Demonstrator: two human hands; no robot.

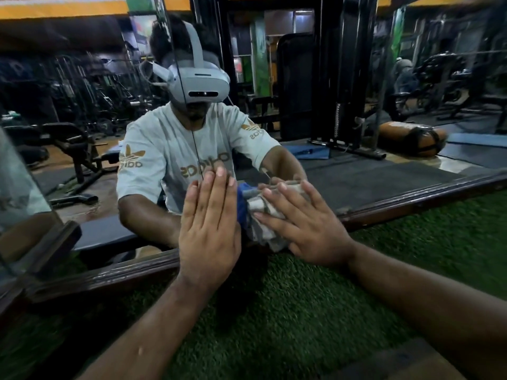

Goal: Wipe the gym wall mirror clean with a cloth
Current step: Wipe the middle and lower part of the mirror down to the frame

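Pressing flat against the mirror [356, 105], the left hand [210, 229] has straight fingers together and holds nothing. Just right of it, the right hand [304, 226] spreads open fingers over the crumpled cloth [263, 215], pinning it to the glass near the wooden frame [411, 201] above green turf [274, 297].

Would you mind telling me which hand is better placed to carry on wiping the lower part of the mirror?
The right hand: its spread fingers already press the cloth against the mirror just above the wooden frame. The left hand lies flat on the glass with nothing under it.
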